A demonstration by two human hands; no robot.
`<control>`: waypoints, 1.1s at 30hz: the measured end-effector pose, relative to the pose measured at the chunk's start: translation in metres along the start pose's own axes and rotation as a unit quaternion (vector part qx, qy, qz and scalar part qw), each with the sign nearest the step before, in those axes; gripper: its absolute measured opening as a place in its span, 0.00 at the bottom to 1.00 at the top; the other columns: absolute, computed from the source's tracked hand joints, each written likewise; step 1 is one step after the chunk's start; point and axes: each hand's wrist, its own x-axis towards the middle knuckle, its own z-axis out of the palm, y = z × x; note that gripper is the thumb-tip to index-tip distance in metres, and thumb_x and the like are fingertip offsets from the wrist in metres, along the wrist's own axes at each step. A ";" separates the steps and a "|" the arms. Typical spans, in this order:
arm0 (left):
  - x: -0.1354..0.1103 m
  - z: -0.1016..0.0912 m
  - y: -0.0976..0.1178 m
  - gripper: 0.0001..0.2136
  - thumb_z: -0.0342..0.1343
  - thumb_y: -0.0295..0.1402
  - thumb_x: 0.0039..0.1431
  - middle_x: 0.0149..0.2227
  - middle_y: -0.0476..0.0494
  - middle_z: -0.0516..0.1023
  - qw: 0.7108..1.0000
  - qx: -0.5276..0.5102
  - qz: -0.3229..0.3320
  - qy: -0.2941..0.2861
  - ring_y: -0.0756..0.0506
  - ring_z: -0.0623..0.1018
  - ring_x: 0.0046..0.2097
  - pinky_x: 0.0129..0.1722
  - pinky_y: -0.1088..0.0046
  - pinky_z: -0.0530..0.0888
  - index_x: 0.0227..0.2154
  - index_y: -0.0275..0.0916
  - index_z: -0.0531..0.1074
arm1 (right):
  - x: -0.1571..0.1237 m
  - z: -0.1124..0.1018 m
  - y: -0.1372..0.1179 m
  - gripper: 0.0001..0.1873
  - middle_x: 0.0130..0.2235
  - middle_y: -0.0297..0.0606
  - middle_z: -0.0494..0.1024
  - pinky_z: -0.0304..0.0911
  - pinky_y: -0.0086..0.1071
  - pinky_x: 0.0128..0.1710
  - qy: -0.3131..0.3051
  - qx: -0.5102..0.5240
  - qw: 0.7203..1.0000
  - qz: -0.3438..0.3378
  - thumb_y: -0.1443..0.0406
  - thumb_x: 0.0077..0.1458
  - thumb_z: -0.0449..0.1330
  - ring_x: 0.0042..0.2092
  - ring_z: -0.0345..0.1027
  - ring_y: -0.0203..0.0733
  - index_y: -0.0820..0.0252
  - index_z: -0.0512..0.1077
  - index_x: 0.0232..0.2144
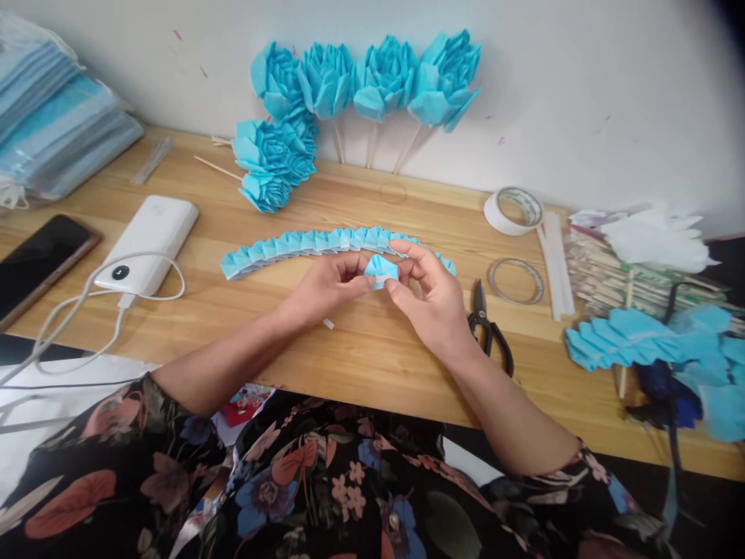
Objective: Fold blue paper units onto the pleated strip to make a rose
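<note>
Both hands meet over the middle of the wooden table [361, 349]. My left hand [326, 289] and my right hand [427, 299] pinch the same small folded blue paper piece [381, 270] between their fingertips. Just behind the hands lies a long curved row of overlapping folded blue paper pieces [303, 244]. Finished blue paper flowers [361, 78] on sticks lean against the wall at the back.
A white power bank [148, 242] with cable and a dark phone [38, 260] lie at the left. Black scissors [489, 330], two tape rolls [513, 210], white strips and a pile of blue paper parts [657, 341] sit at the right. Stacked blue packs [52, 116] fill the back-left corner.
</note>
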 end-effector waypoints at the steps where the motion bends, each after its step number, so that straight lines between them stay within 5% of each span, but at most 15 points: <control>1: 0.000 0.000 0.000 0.10 0.60 0.38 0.55 0.28 0.49 0.74 1.000 0.000 0.004 -0.004 0.51 0.70 0.31 0.35 0.73 0.65 0.29 0.36 0.72 | 0.000 0.000 0.000 0.22 0.30 0.28 0.67 0.63 0.39 0.45 0.000 0.002 1.000 0.002 0.68 0.54 0.60 0.34 0.63 0.37 0.53 0.69 0.52; 10: 0.000 -0.002 0.001 0.12 0.61 0.40 0.55 0.28 0.50 0.71 1.000 -0.011 -0.006 -0.015 0.51 0.68 0.30 0.31 0.73 0.64 0.36 0.36 0.73 | 0.003 -0.004 0.008 0.22 0.34 0.30 0.73 0.66 0.39 0.46 0.022 0.057 0.997 0.038 0.65 0.55 0.61 0.37 0.68 0.38 0.51 0.70 0.53; 19: 0.001 -0.002 -0.002 0.08 0.61 0.36 0.54 0.23 0.53 0.67 0.998 -0.042 -0.025 0.032 0.53 0.63 0.26 0.28 0.74 0.60 0.27 0.37 0.70 | 0.004 -0.004 0.009 0.22 0.37 0.32 0.76 0.67 0.40 0.47 -0.007 0.090 0.994 0.055 0.63 0.56 0.62 0.40 0.70 0.39 0.49 0.68 0.53; 28: 0.000 -0.001 0.001 0.08 0.60 0.34 0.53 0.22 0.53 0.66 0.997 -0.036 -0.034 0.054 0.53 0.63 0.25 0.28 0.74 0.60 0.25 0.38 0.68 | 0.001 -0.011 -0.002 0.09 0.41 0.36 0.78 0.65 0.44 0.52 0.121 -0.106 0.983 -0.085 0.67 0.55 0.61 0.44 0.71 0.42 0.52 0.71 0.40; 33: 0.001 -0.001 -0.001 0.08 0.60 0.35 0.53 0.23 0.53 0.66 0.997 -0.044 -0.028 0.049 0.53 0.63 0.26 0.28 0.74 0.60 0.27 0.38 0.69 | 0.005 -0.011 0.005 0.16 0.40 0.33 0.77 0.67 0.41 0.49 0.025 0.046 0.998 0.030 0.63 0.57 0.60 0.44 0.72 0.40 0.50 0.68 0.48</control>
